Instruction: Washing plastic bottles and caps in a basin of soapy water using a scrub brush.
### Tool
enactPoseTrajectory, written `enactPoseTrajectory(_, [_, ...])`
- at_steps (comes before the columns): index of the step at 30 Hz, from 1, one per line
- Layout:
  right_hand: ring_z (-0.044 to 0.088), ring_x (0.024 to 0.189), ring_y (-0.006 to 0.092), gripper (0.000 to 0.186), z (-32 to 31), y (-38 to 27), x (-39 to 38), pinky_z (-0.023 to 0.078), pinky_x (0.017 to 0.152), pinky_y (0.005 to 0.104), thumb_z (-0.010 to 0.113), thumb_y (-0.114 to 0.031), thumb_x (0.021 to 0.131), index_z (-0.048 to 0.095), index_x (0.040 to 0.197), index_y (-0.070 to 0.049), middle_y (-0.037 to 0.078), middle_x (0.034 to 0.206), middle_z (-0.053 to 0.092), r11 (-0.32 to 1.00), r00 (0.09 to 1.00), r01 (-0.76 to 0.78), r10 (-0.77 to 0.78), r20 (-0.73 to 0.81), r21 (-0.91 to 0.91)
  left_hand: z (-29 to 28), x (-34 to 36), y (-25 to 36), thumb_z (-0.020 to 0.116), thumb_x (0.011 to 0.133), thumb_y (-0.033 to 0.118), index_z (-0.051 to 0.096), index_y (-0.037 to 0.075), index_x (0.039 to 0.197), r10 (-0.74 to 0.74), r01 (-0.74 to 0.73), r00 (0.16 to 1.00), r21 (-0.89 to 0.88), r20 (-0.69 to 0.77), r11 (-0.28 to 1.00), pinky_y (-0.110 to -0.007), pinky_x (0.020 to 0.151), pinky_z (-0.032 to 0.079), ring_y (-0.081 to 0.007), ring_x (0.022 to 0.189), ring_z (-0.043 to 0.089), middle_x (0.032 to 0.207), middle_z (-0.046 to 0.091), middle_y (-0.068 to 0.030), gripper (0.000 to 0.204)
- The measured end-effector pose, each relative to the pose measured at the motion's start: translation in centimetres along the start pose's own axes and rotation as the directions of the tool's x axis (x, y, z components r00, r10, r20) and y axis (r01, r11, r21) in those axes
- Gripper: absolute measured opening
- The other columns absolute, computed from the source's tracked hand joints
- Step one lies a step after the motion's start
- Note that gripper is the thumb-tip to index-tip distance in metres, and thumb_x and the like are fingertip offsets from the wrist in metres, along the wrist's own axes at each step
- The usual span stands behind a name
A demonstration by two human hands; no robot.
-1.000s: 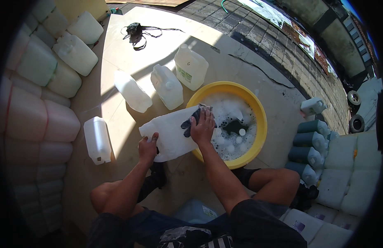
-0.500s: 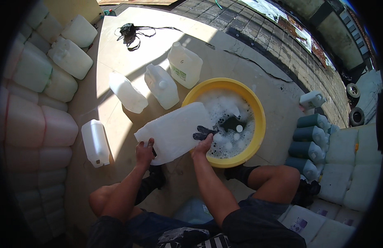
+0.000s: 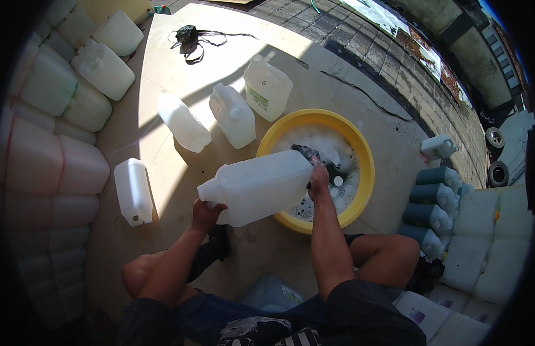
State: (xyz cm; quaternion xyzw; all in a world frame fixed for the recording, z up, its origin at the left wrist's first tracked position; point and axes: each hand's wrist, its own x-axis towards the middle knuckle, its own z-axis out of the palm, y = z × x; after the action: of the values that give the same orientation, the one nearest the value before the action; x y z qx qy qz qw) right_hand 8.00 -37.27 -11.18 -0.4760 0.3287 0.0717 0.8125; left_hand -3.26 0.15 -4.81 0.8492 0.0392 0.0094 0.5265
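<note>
A translucent white plastic jerrycan point(image 3: 261, 187) lies tilted on its side in the air, between my knees and the yellow basin point(image 3: 366, 173). My left hand point(image 3: 207, 213) grips it at the neck end, thumb on top. Against its opposite end, over the basin, my right hand point(image 3: 319, 177) is closed on a dark wet cloth point(image 3: 303, 151). Part of that hand's fingers is hidden behind the jerrycan. Foamy water point(image 3: 290, 137) fills the basin, and a dark green container with a white cap point(image 3: 338, 181) floats in it.
Three white jerrycans point(image 3: 233, 118) stand beyond the basin, and another jerrycan point(image 3: 134, 190) lies at left. Stacked containers point(image 3: 83, 164) line the left side; teal jugs point(image 3: 426, 215) and white containers point(image 3: 481, 216) line the right. A black strapped item point(image 3: 188, 38) lies far off.
The jerrycan has rolled over and shifted slightly right. My right hand has moved with the cloth from its broad face to its far end. My left hand's hold has shifted towards the neck.
</note>
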Motion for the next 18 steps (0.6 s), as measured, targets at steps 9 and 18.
enactPoseTrajectory(9, [0.048, 0.135, 0.0409, 0.04, 10.3, -3.4, -12.5, 0.028, 0.12, 0.0521, 0.054, -0.023, 0.1, 0.063, 0.136, -0.007, 0.017, 0.14, 0.061, 0.138, 0.562, 0.796, -0.532, 0.633, -0.59, 0.5, 2.9, 8.0, 0.094, 0.066, 0.047, 0.074, 0.009, 0.097, 0.317, -0.389, 0.914, 0.33, 0.252, 0.86, -0.043, 0.072, 0.061, -0.0339, 0.08, 0.075, 0.086, 0.076, -0.0127, 0.053])
enactPoseTrajectory(18, [0.059, 0.116, 0.0443, 0.027, 5.6, -1.4, -14.1, 0.045, 0.102, 0.0502, 0.047, -0.014, 0.105, 0.066, 0.118, 0.001, 0.028, 0.121, 0.065, -0.126, 0.695, 0.634, -0.341, 0.633, -0.763, -4.2, 3.1, 10.3, 0.083, 0.065, 0.019, 0.07, 0.016, 0.088, 0.461, -0.631, 0.751, 0.308, 0.473, 0.712, -0.044, 0.097, 0.049, -0.0234, 0.082, 0.07, 0.075, 0.07, -0.0006, 0.026])
